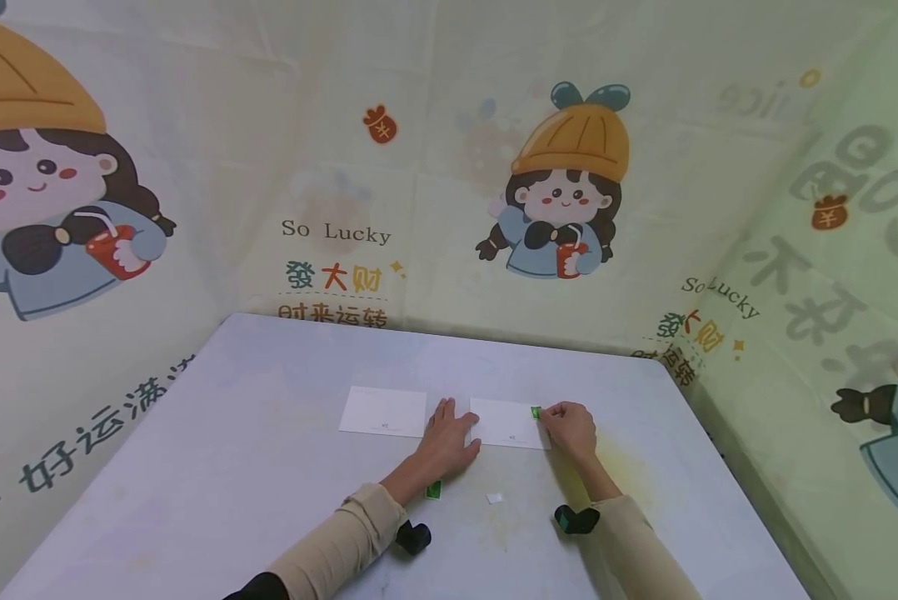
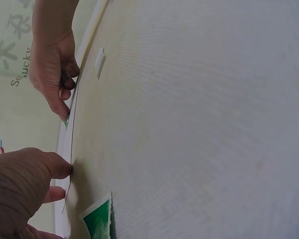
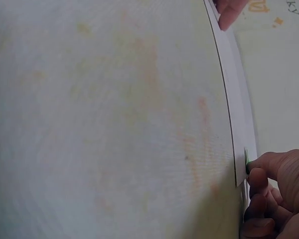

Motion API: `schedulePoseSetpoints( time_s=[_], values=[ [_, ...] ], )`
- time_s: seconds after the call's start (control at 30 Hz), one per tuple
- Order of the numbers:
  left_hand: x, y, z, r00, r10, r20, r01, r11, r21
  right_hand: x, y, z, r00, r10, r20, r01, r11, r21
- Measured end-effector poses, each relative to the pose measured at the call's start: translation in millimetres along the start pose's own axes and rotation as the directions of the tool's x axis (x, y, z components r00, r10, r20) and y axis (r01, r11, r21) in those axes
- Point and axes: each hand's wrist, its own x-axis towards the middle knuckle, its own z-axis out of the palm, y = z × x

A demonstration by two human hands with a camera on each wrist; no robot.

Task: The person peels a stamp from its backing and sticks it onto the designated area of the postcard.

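A white card (image 1: 505,423) with a small printed mark lies flat on the table. My left hand (image 1: 446,437) presses its left edge, fingers spread and fairly straight. At the card's upper right corner, my right hand (image 1: 571,429) pinches a small green stamp (image 1: 536,412) between thumb and finger. In the right wrist view the stamp (image 3: 246,158) is mostly hidden by the fingertips. Another green stamp (image 2: 98,219), with a white serrated edge, lies on the table near my left wrist.
A second white card (image 1: 384,411) lies left of my left hand. A small white paper scrap (image 1: 495,498) sits on the white table (image 1: 269,467) between my forearms. Printed cloth (image 1: 434,192) hangs behind the table and along its sides.
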Motion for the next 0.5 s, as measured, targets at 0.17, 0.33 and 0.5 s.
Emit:
schedulePoseSetpoints(
  time_s=[0.17,0.33,0.5],
  values=[
    [-0.3,0.1,0.5,1.0,-0.004,-0.003,0.004,1.0,-0.001,-1.7,0.2,-1.0,1.0,-0.018,-0.014,0.018,1.0,-0.018],
    [-0.4,-0.2,1.3,1.0,-0.006,-0.012,0.006,1.0,0.008,-2.9,-0.1,-1.2,0.999,-0.026,-0.034,0.026,1.0,-0.006],
    [-0.8,-0.4,1.7,1.0,-0.005,-0.012,0.005,1.0,0.015,-8.6,-0.1,-3.8,0.994,-0.09,-0.067,0.089,0.996,-0.006]
  ],
)
